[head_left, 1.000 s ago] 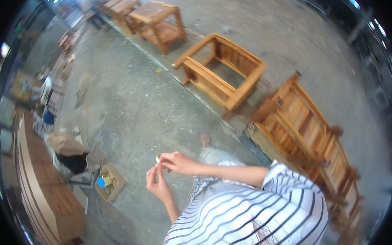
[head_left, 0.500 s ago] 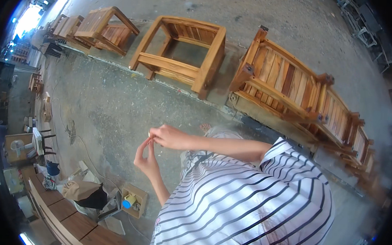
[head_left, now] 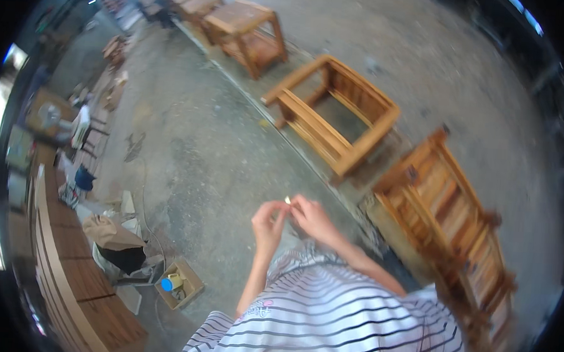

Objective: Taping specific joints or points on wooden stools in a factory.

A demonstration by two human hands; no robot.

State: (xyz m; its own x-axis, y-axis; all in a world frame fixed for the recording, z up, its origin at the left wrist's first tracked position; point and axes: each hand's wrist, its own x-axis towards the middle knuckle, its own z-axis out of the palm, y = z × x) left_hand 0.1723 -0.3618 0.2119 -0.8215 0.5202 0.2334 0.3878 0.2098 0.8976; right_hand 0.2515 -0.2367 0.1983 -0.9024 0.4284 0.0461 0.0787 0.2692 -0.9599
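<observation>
My left hand (head_left: pixel 268 221) and my right hand (head_left: pixel 313 217) meet in front of my striped shirt (head_left: pixel 332 319), above a concrete floor. Both pinch a tiny pale object (head_left: pixel 288 200) between their fingertips; it is too small and blurred to tell what it is. Both forearms rise from the lower edge of the view.
Wooden chair frames stand in a row on the floor: one (head_left: pixel 333 115) ahead, one (head_left: pixel 443 203) to the right, more (head_left: pixel 242 30) farther back. Wooden boards (head_left: pixel 66 273) lie at the left. A small open box (head_left: pixel 179 284) with a blue item and a brown bag (head_left: pixel 113 237) sit beside them.
The view has swung, so the chair frames shifted in the picture. My hands stay together at the small object, now closer to each other.
</observation>
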